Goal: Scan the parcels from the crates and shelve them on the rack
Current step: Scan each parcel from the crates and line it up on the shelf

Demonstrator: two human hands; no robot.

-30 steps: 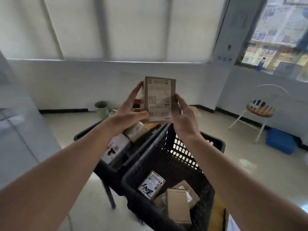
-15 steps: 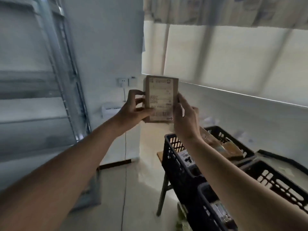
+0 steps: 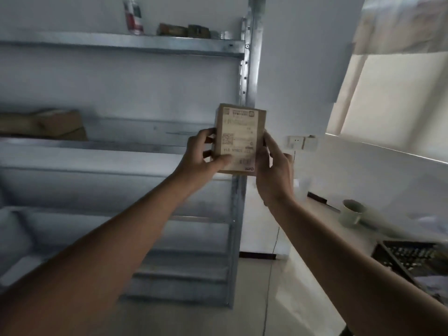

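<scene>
Rack (image 3: 150, 44) behind; two hands, one parcel (image 3: 238, 139).

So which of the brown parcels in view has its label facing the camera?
The small box held upright between both hands, white label toward the camera. The brown parcel on the rack's middle shelf shows no label.

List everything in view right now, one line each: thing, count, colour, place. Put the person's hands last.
parcel: one, brown card with a white label, held up in front of the rack
rack: one, grey metal, left half of view
package: one, brown, blurred, middle shelf at far left
can: one, red and white, top shelf
small boxes: about two, dark, top shelf
wall socket: one, white, wall right of the rack
bin: one, pale, floor at right
crate: one, black, lower right
left hand: grips parcel's left edge
right hand: grips parcel's right edge
</scene>
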